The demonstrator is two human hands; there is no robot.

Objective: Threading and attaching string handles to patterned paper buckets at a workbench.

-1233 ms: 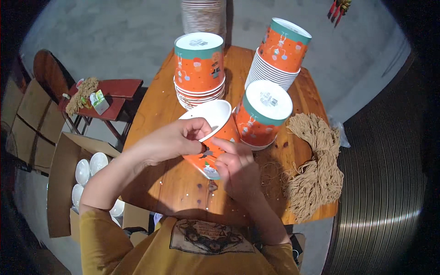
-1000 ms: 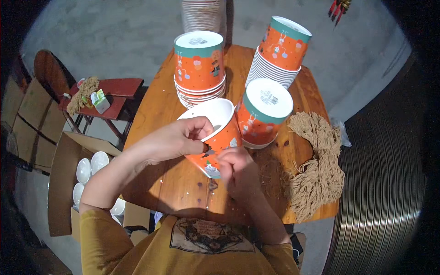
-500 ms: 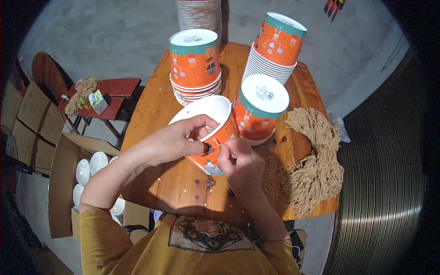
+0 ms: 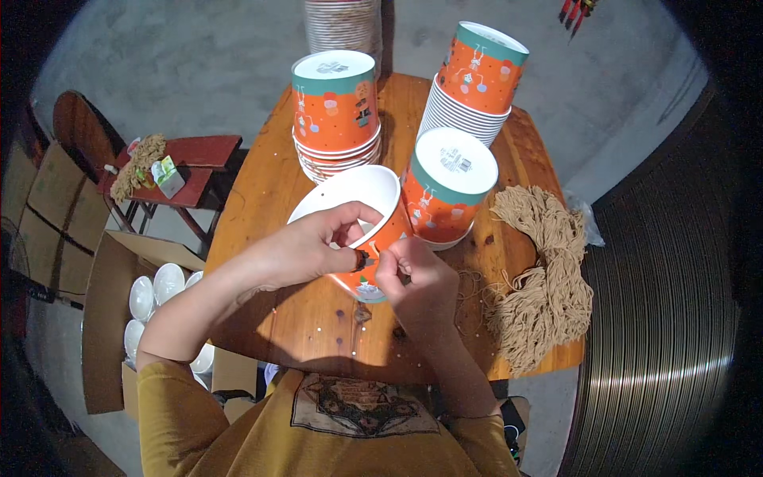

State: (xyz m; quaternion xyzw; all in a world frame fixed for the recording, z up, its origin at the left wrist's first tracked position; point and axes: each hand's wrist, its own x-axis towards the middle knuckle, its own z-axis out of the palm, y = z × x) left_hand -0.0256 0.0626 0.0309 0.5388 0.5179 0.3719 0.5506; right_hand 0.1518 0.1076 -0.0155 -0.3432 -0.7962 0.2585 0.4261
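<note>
An orange paper bucket (image 4: 362,199) with a white inside lies tilted over the round wooden table (image 4: 262,191), its mouth facing away from me. My left hand (image 4: 314,246) grips its rim, thumb outside and fingers curled inside. My right hand (image 4: 413,274) pinches the bucket's side wall close to the rim, right beside the left thumb, where a small dark spot shows. Whether something thin is held between those fingers is too small to tell.
Three stacks of upturned orange buckets (image 4: 334,111) (image 4: 473,79) (image 4: 449,183) stand behind. A heap of tan cord (image 4: 544,278) lies at the table's right. A cardboard box with white lids (image 4: 151,290) sits on the floor left, beside a small red stool (image 4: 191,163).
The bucket has been tipped and turned slightly in my hands. Both hands stay on it, the right fingers working nearer the rim.
</note>
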